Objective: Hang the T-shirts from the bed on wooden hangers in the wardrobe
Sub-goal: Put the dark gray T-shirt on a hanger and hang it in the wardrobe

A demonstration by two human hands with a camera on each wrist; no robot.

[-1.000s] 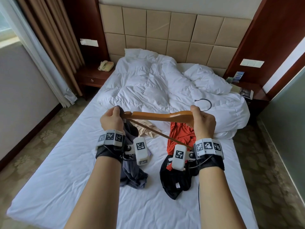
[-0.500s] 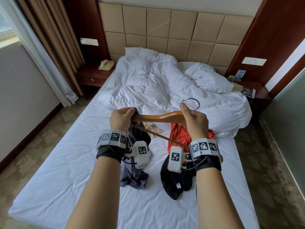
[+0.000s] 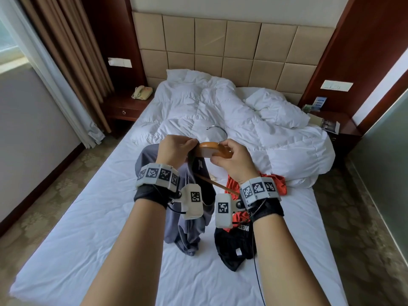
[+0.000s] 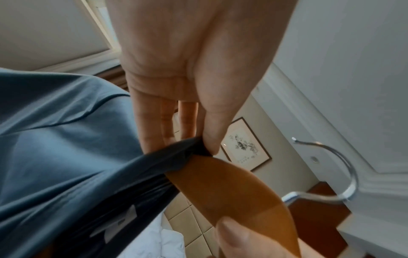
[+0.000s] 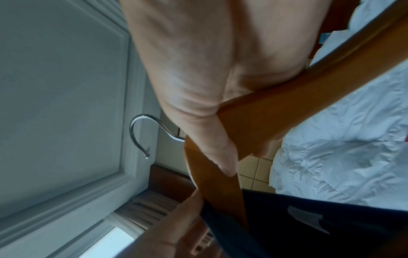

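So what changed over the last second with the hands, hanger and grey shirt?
The left hand slid right along the hanger, drawing the grey shirt's collar toward the hook; it now pinches the collar on the left arm of the hanger. The right hand also moved in, so the hands nearly meet. The right hand's grip on the hanger, the red shirt and the black shirt on the bed are unchanged.

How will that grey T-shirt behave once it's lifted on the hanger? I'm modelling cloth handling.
Probably floppy: the grey T-shirt sags in loose folds below the left hand. Likely light, since a pinch holds its collar. It may slide off the smooth wooden hanger.
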